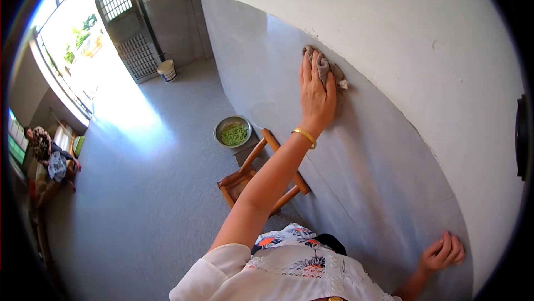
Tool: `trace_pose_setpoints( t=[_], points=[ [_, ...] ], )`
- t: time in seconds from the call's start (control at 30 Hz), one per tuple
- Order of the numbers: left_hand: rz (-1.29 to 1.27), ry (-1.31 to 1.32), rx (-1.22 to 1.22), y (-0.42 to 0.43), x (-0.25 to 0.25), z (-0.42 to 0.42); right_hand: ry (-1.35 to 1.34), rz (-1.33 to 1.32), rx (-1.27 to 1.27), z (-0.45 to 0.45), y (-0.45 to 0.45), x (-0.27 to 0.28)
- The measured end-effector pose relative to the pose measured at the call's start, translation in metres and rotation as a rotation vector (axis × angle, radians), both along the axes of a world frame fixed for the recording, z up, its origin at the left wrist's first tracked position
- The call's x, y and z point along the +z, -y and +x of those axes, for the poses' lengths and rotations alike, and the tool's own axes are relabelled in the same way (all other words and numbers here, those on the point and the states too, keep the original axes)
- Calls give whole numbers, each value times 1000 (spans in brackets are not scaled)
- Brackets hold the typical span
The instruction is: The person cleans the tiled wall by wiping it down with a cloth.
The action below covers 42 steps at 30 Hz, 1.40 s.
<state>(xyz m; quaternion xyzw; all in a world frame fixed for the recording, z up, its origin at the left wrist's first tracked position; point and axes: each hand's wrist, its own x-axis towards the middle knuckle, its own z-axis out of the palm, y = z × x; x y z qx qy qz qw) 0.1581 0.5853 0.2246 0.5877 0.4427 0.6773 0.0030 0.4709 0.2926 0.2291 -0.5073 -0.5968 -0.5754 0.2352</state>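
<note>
A bunched grey-brown cloth (324, 67) lies pressed against the grey painted part of the wall (356, 151), just under its border with the white. My left hand (318, 92) is closed over it, fingers pointing up along the wall, a gold bangle (304, 137) at the wrist. Low on the right, my right hand (443, 252) is close to the wall with its fingers curled in. Nothing shows in that hand; whether it touches the wall I cannot tell.
A wooden chair (264, 162) stands beside the wall below my left arm. Beyond it is a metal bowl (216, 135) of green vegetables. A white bucket (167, 71) sits by the open door (125, 28). At far left a person (44, 145) sits on a bench.
</note>
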Motion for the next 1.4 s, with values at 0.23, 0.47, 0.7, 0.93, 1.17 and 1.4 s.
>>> trace_pose_setpoints(
  t=[0.23,0.47,0.7,0.93,1.17,1.4],
  points=[
    [-43,197,92,-87,-22,-57,22,-22,0,8,0,2],
    [-359,360,130,-106,-126,-80,7,-36,-41,-2,0,6],
    [-683,763,27,-31,-212,-26,2,-16,-1,-6,0,12],
    [-747,898,119,12,-190,25,9,-15,17,-6,2,11],
    [-173,430,83,-11,-79,12,4,-26,29,-3,4,5],
    [176,10,-22,84,-38,90,-9,-11,77,-10,1,9]
  ],
)
